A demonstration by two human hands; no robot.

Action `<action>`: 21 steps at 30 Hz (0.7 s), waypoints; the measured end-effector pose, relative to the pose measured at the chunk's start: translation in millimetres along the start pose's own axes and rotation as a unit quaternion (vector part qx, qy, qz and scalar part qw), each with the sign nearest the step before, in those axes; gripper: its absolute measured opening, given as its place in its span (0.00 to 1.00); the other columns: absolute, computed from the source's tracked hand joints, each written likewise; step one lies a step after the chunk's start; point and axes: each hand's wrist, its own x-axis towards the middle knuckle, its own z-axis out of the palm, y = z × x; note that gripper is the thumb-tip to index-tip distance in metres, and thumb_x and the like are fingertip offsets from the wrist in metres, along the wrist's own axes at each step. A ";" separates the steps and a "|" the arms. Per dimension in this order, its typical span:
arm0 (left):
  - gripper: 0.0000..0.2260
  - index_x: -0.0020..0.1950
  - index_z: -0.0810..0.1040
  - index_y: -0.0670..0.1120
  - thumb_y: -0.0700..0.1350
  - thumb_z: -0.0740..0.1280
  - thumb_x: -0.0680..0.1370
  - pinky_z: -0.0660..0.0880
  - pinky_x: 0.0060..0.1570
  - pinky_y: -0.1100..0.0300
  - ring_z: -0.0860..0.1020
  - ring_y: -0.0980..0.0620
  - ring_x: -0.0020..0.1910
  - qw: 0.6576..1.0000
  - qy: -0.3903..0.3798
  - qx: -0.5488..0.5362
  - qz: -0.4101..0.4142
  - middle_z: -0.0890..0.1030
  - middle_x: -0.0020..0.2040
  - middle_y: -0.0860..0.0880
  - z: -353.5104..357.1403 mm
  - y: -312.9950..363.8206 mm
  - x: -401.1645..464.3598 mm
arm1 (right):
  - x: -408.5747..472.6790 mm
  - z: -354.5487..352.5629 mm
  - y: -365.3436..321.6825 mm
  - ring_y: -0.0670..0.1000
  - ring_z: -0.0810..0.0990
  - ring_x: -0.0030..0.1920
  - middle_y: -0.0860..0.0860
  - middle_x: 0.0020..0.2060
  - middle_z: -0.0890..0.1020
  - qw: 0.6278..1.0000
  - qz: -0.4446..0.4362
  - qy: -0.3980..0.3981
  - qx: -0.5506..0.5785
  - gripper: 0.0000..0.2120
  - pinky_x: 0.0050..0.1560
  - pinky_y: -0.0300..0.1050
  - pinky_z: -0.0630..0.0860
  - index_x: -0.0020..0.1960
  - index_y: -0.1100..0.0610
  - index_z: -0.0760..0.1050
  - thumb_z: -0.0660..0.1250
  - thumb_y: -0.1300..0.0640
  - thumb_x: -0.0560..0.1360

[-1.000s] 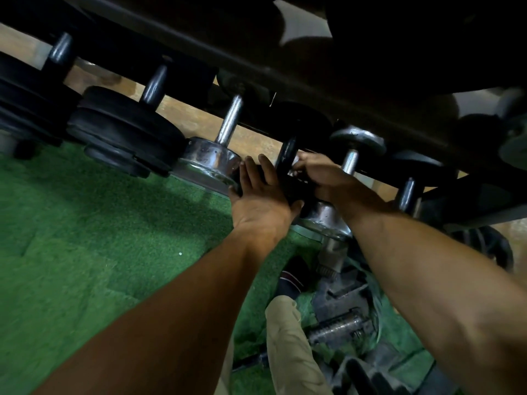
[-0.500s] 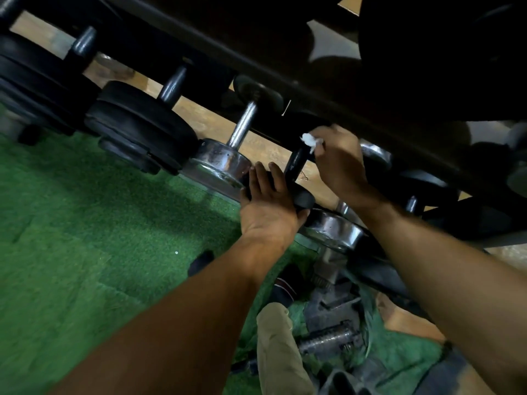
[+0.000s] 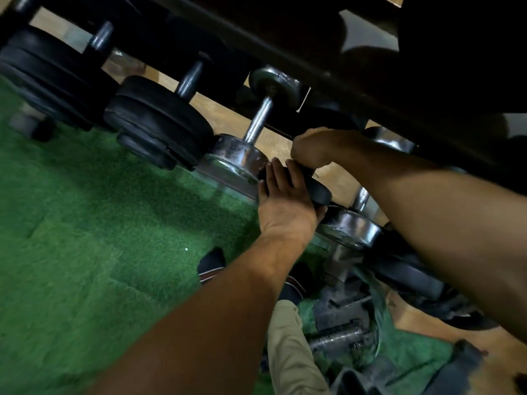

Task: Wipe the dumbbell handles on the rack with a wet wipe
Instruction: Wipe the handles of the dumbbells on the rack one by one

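Since half a second ago my right hand (image 3: 313, 148) has slid down the black dumbbell's handle to its near end, fingers curled round it; the wipe, visible before, is now hidden, presumably inside that fist. My left hand (image 3: 285, 195) lies flat, fingers straight, steadying that dumbbell's black plate (image 3: 320, 192). By my judgement this handle is mid-wipe. The chrome handle (image 3: 258, 121) just left and the dark handles (image 3: 188, 81) farther left on the rack (image 3: 285, 44) show no sign either way.

A gym: racked dumbbells (image 3: 159, 124) above green turf (image 3: 85, 238).
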 end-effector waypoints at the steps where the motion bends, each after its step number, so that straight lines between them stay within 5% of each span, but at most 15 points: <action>1: 0.52 0.81 0.38 0.38 0.68 0.63 0.77 0.51 0.79 0.43 0.42 0.38 0.82 1.000 0.000 0.001 0.001 0.41 0.82 0.35 0.4 -0.4 0.2 | 1.0 0.2 -1.6 0.58 0.75 0.40 0.58 0.34 0.75 0.999 0.000 -0.030 0.020 0.14 0.47 0.51 0.77 0.34 0.58 0.69 0.60 0.62 0.79; 3: 0.52 0.81 0.37 0.38 0.69 0.63 0.77 0.51 0.79 0.42 0.41 0.39 0.82 1.000 -0.002 0.001 0.000 0.41 0.82 0.36 1.0 -0.8 0.3 | 9.7 4.6 -0.8 0.61 0.78 0.41 0.60 0.33 0.76 0.998 -0.022 -0.055 0.019 0.09 0.50 0.55 0.81 0.36 0.62 0.73 0.63 0.69 0.75; 5: 0.52 0.81 0.37 0.38 0.68 0.63 0.77 0.51 0.79 0.42 0.41 0.39 0.82 1.000 -0.004 -0.002 -0.002 0.40 0.82 0.36 0.9 -0.6 0.3 | 11.6 9.4 -1.0 0.61 0.82 0.45 0.62 0.44 0.83 0.994 -0.047 -0.094 -0.016 0.04 0.49 0.53 0.81 0.47 0.66 0.79 0.67 0.70 0.73; 9: 0.52 0.82 0.38 0.39 0.68 0.64 0.77 0.52 0.79 0.42 0.42 0.39 0.82 1.000 0.004 -0.012 -0.003 0.42 0.82 0.37 1.7 -0.2 0.4 | -7.7 5.5 4.6 0.54 0.76 0.46 0.54 0.47 0.78 0.983 -0.021 -0.040 0.180 0.06 0.50 0.49 0.78 0.52 0.52 0.76 0.60 0.58 0.81; 14: 0.51 0.82 0.39 0.39 0.68 0.64 0.77 0.52 0.79 0.42 0.42 0.39 0.82 1.000 0.011 -0.012 0.004 0.43 0.82 0.36 1.4 -0.8 -0.6 | -27.3 28.7 19.6 0.46 0.73 0.31 0.52 0.35 0.76 0.916 -0.042 0.005 0.400 0.12 0.28 0.39 0.70 0.51 0.63 0.80 0.59 0.59 0.83; 17: 0.51 0.82 0.38 0.38 0.68 0.63 0.77 0.52 0.79 0.42 0.42 0.39 0.82 1.000 0.008 -0.004 0.007 0.42 0.82 0.36 -0.2 -0.3 -1.7 | -47.4 44.2 34.4 0.44 0.77 0.35 0.52 0.40 0.80 0.868 -0.048 0.036 0.492 0.10 0.34 0.37 0.75 0.53 0.62 0.81 0.64 0.57 0.82; 21: 0.52 0.81 0.37 0.38 0.69 0.61 0.77 0.52 0.79 0.43 0.42 0.39 0.82 1.000 0.002 0.015 0.003 0.41 0.82 0.35 -2.1 0.8 -2.4 | -62.8 77.6 60.8 0.55 0.77 0.45 0.63 0.42 0.77 0.823 -0.010 0.049 0.566 0.09 0.46 0.47 0.76 0.52 0.70 0.77 0.64 0.63 0.81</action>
